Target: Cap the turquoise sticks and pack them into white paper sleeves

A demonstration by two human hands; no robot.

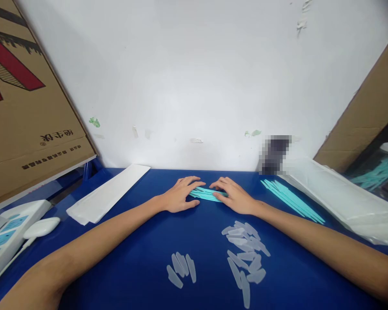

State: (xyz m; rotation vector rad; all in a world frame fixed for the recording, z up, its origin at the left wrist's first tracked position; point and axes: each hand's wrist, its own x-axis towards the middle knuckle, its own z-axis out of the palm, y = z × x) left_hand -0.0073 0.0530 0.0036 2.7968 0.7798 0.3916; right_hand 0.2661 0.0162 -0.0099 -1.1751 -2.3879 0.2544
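Bundle of flat turquoise sticks (207,196) lies on the blue tabletop (132,271), near its far edge. Around the bundle's left end curves the left hand (183,197), around its right end the right hand (232,197). Fingers of both are half bent; whether they grasp the sticks, I cannot tell. Nearer than the bundle, a wide strip of tabletop separates it from translucent pieces (247,256). Well left of the bundle, a long white packet (110,193) reaches toward the far edge.
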